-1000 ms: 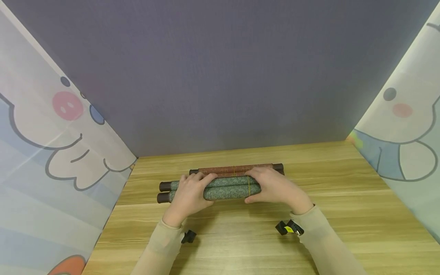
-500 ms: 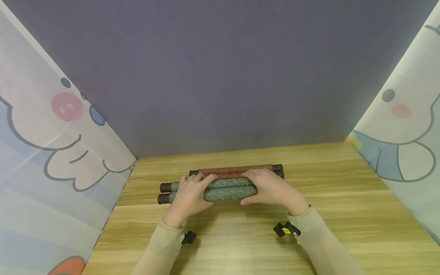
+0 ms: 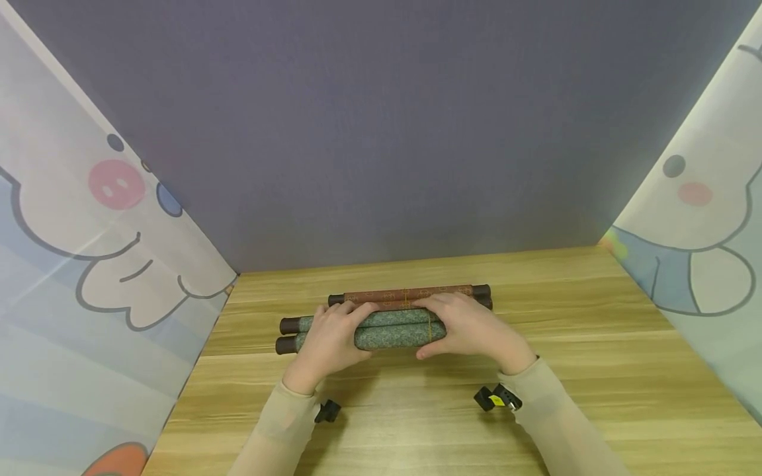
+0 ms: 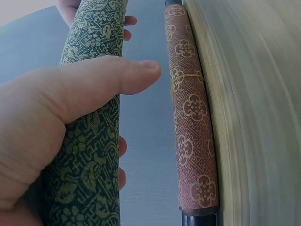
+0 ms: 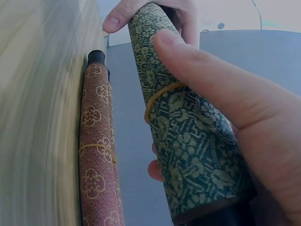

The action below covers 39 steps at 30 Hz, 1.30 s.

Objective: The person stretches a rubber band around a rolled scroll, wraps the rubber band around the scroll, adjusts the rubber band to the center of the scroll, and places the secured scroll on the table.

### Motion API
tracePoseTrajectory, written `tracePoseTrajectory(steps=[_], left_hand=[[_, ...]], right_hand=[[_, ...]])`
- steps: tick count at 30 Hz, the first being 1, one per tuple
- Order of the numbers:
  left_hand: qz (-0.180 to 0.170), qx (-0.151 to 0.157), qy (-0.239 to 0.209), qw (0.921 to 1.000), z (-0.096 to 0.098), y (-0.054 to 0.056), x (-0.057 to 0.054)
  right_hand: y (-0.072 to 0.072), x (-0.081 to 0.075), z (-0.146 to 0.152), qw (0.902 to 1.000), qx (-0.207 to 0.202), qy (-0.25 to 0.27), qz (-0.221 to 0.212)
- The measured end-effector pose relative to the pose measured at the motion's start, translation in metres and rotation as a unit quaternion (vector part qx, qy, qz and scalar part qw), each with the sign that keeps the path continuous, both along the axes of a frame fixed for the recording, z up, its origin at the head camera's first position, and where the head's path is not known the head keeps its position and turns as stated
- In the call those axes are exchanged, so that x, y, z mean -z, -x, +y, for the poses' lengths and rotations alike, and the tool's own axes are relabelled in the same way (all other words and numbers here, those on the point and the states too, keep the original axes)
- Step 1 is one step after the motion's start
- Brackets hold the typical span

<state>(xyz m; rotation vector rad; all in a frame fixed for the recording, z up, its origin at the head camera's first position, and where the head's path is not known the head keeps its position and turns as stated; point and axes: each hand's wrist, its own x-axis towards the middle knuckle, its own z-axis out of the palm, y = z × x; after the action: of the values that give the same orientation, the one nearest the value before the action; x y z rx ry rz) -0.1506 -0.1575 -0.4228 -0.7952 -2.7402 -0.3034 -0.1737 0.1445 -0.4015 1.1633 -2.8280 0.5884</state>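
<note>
Both hands grip a rolled green scroll [image 3: 389, 336] with a leafy brocade pattern and dark end knobs. It is held above the table, with a yellow rubber band [image 5: 162, 95] around it towards its right end. My left hand [image 3: 333, 337] grips its left part, the thumb lying across the near side in the left wrist view and fingertips showing beyond. The right hand [image 3: 476, 327] grips it near the right end and hides that end in the head view. A reddish-brown scroll [image 4: 193, 122], also banded, lies on the table just behind; neither hand is seen gripping it.
The wood-grain table [image 3: 405, 423] stretches to a grey panel [image 3: 381, 132] at the back. Cartoon-printed sheets stand at the left [image 3: 53, 297] and the right [image 3: 714, 198]. A small black device [image 3: 497, 398] is strapped at the right wrist, and another black piece [image 3: 327, 411] shows at the left.
My right hand has shifted slightly left and towards me. The green scroll's left end has moved a touch right and nearer to me. The reddish-brown scroll lies where it was.
</note>
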Motion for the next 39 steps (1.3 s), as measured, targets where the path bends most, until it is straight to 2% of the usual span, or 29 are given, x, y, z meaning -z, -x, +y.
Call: tracePoseTrajectory(steps=[13,20,23,27,31,35,39], left_hand=[[0.002,0.001,-0.004,1.0000,0.001,0.000,-0.001],[-0.024,0.000,-0.007,0.9997,0.000,-0.003,0.001],[-0.023,0.002,-0.007,0.9997,-0.001,-0.002,0.001],[-0.008,0.009,-0.009,0.9999,0.000,0.001,0.003],[0.024,0.017,-0.017,0.9994,0.001,0.001,0.004],[0.062,0.021,-0.042,0.9970,0.004,-0.001,0.008],[0.074,0.020,-0.058,0.9953,0.005,-0.006,0.012]], right_hand=[[0.006,-0.001,0.011,0.9995,0.004,0.006,-0.031],[0.008,-0.001,0.014,0.9979,0.009,-0.006,-0.063],[0.007,-0.001,0.016,0.9975,0.017,-0.007,-0.069],[0.006,-0.001,0.018,0.9978,0.025,-0.005,-0.061],[0.004,0.000,0.021,0.9992,0.029,0.003,-0.028],[0.003,-0.001,0.026,0.9995,0.031,0.008,0.002],[-0.001,0.000,0.029,0.9996,0.022,0.008,0.018]])
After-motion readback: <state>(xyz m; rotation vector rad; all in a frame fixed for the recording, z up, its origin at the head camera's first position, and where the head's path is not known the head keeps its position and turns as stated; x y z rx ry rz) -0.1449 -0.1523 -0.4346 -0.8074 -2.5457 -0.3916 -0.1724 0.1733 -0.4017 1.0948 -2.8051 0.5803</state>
